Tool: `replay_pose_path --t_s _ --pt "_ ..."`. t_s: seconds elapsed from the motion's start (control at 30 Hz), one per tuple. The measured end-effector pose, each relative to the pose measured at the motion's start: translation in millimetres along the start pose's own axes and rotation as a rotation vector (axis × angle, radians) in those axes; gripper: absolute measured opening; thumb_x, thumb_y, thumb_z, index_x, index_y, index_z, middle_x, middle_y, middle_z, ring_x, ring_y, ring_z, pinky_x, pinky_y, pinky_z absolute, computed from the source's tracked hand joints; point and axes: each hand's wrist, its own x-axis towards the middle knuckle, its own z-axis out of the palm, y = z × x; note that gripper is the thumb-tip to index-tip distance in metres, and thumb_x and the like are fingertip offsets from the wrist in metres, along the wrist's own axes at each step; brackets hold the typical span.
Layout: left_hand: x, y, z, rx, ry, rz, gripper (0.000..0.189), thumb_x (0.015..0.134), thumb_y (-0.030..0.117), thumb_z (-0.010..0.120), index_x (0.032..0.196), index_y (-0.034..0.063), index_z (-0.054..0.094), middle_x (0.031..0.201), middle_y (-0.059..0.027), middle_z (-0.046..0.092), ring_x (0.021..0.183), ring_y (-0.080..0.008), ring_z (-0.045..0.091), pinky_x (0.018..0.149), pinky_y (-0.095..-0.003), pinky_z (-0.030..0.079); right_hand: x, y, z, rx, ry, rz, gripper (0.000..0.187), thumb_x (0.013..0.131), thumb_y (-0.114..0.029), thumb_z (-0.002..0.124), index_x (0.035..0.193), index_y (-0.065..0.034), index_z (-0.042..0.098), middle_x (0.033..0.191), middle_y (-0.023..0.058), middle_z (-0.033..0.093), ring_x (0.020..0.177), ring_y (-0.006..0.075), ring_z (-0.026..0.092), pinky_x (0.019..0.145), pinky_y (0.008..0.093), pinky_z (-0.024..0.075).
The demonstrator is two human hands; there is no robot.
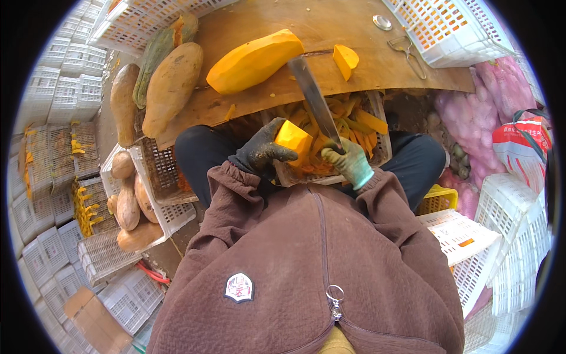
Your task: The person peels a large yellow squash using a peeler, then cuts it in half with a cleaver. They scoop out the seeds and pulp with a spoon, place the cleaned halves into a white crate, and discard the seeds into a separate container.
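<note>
My left hand [261, 150], in a dark dirty glove, grips a peeled orange piece of pumpkin [292, 140]. Just to its right, my right hand [347, 159], in a pale green glove, is closed on the handle of a broad-bladed knife [313, 94]. The blade points away from me, clear of the piece. Beneath both hands, between my knees, a crate [384, 119] holds orange peelings and scraps [351, 117]. Beyond it on the wooden board lie a large peeled pumpkin [254, 62] and a cut wedge [346, 61].
Unpeeled long pumpkins [173, 90] lie at the board's left. A crate of smaller ones [129, 208] stands by my left knee. A metal peeler [407, 53] rests near a white crate [446, 31]. Pink mesh sacks [468, 115] and stacked crates [508, 203] line the right.
</note>
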Motion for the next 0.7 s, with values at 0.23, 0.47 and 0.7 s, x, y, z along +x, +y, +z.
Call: replay_pose_path --t_s 0.23,0.47,0.7 --pt "-4 -1 27 -0.352 -0.197 0.071 0.071 0.066 0.007 0.078 0.128 0.0010 0.043 0.117 -0.0087 0.054 0.108 -0.0203 0.051 0.096 -0.0321 0.041 8 -24 24 0.662 0.090 0.073 0.038 0.083 -0.036 0.068 0.100 -0.0029 0.062 0.081 0.0022 0.061 0.069 0.0097 0.055 0.060 0.0233 0.0470" --pt "11 -25 28 -0.424 -0.145 0.080 0.082 0.065 0.002 0.078 0.137 0.0055 0.037 0.121 -0.0091 0.054 0.113 -0.0230 0.051 0.099 -0.0330 0.041 2 -22 29 0.623 0.158 0.029 0.039 0.085 -0.041 0.064 0.095 -0.0034 0.061 0.073 0.0000 0.055 0.065 0.0091 0.051 0.057 0.0252 0.0436" --pt "11 -42 31 -0.774 -0.118 0.041 0.075 0.067 0.002 0.075 0.133 0.0085 0.040 0.125 -0.0091 0.051 0.115 -0.0262 0.049 0.093 -0.0404 0.048 7 -20 32 -0.113 0.437 -0.338 0.025 0.082 -0.026 0.068 0.091 -0.0049 0.057 0.075 0.0079 0.057 0.064 0.0191 0.056 0.059 0.0314 0.0458"
